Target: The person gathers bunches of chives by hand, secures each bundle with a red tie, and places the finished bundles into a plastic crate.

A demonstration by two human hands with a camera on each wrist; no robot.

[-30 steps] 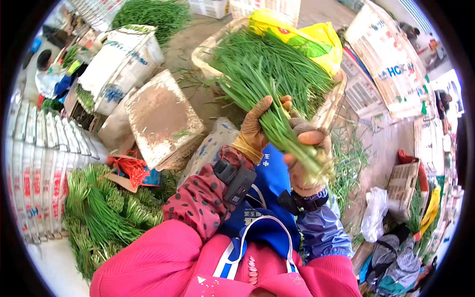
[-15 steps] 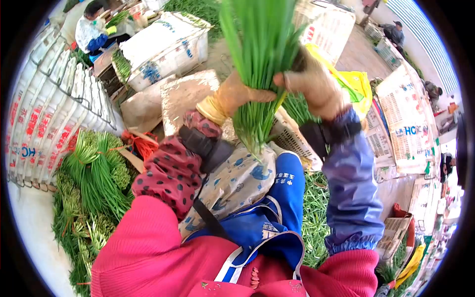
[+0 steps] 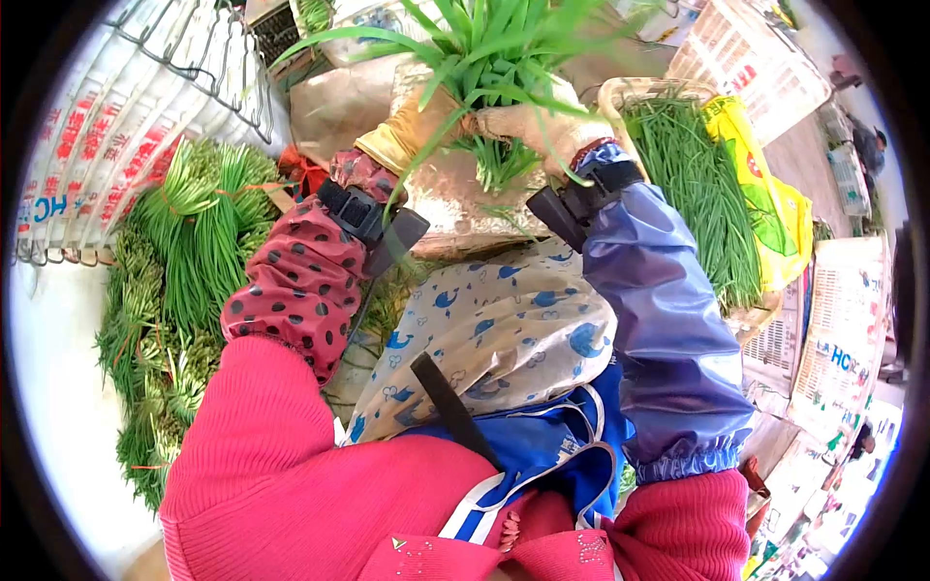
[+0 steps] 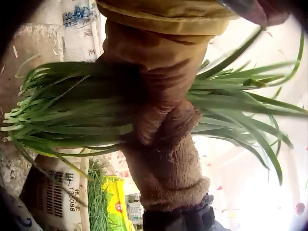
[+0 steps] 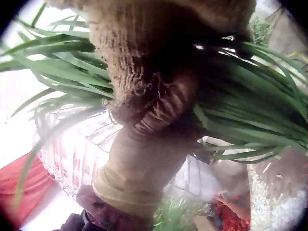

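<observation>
A thick bunch of long green leafy stalks [image 3: 499, 63] stands upright in the head view, its cut ends low over a worn, pale box top [image 3: 455, 208]. My left hand [image 3: 426, 114], in a yellowish glove, grips the bunch from the left. From the right, my right hand [image 3: 542, 126] in a knitted glove grips it too. In the left wrist view both gloves meet around the middle of the bunch [image 4: 72, 110], the left hand [image 4: 163, 72] against the right hand [image 4: 166, 168]. Most fingers are hidden behind leaves.
Tied green bundles [image 3: 208, 232] lie at the left beside stacked white crates [image 3: 107, 126]. At the right stands a basket of loose stalks [image 3: 688, 174] with a yellow bag [image 3: 775, 213]. A patterned cloth [image 3: 494, 320] covers the lap.
The bunch has gone from slanting over the basket to upright above the box top, with both hands moving left. The view has turned right-side scenery further right.
</observation>
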